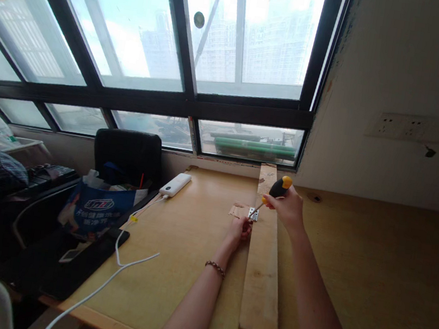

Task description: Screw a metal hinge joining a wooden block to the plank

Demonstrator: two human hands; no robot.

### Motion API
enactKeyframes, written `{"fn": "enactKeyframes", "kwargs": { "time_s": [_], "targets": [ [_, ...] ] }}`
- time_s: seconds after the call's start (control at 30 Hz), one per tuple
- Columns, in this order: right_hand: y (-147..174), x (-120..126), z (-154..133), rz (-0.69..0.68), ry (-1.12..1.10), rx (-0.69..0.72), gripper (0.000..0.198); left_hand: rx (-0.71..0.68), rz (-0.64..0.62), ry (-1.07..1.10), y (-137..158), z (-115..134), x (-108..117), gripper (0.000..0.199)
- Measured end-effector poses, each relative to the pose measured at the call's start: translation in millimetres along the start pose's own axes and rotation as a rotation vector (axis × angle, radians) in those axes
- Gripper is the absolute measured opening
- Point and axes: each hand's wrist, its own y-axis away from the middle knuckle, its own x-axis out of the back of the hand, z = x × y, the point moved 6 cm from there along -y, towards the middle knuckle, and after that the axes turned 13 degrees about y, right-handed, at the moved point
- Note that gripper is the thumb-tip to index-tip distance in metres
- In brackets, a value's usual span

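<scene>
A screwdriver [279, 188] with a black and yellow handle is gripped in my right hand [290, 207]. Its shaft slants down to the left, and the tip meets a small silver metal hinge [253, 214]. This hinge lies at the left edge of a long wooden plank [263, 270], with a short piece of wood [238, 209] just left of it. My left hand [239, 230] is closed beside the plank, fingers curled right below the hinge. What those fingers pinch, if anything, is hidden.
The plank lies lengthwise on a wooden table [171, 267], its far end near the window. At the left stand a white power bank [175, 185] with a white cable [119, 251], a blue bag [97, 209] and a black chair [128, 156]. Wall sockets [412, 128] are at right.
</scene>
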Motion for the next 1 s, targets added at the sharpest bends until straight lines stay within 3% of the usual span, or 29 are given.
{"fn": "enactKeyframes", "kwargs": {
  "time_s": [0.07,0.13,0.43,0.53,0.7,0.77,0.83,0.93,1.0],
  "targets": [
    [1,5,-1,0.130,0.147,0.000,0.042,-0.002,-0.045,-0.014,-1,-1,-1,0.023],
    [3,6,-3,0.175,0.197,-0.010,0.044,0.000,-0.066,-0.005,-2,-1,-2,0.023],
    [8,6,-6,0.145,0.077,-0.073,0.042,-0.002,-0.054,0.000,4,3,-4,0.023],
    [4,3,-2,0.051,0.015,-0.088,0.037,0.003,-0.058,0.000,4,3,-5,0.023],
    [2,-4,-1,-0.259,-0.210,-0.086,0.034,0.005,-0.073,-0.005,4,3,-6,0.022],
    [3,-4,-3,-0.313,-0.216,-0.057,0.033,0.008,-0.082,0.002,4,3,-7,0.021],
    [2,2,-4,-0.213,-0.064,-0.024,0.031,0.009,-0.097,0.009,4,3,-7,0.021],
    [2,12,-6,0.068,0.212,-0.004,0.032,0.009,-0.127,0.019,2,2,-7,0.022],
    [3,12,-5,0.151,0.211,-0.045,0.033,0.009,-0.140,0.022,1,1,-6,0.022]
  ]
}}
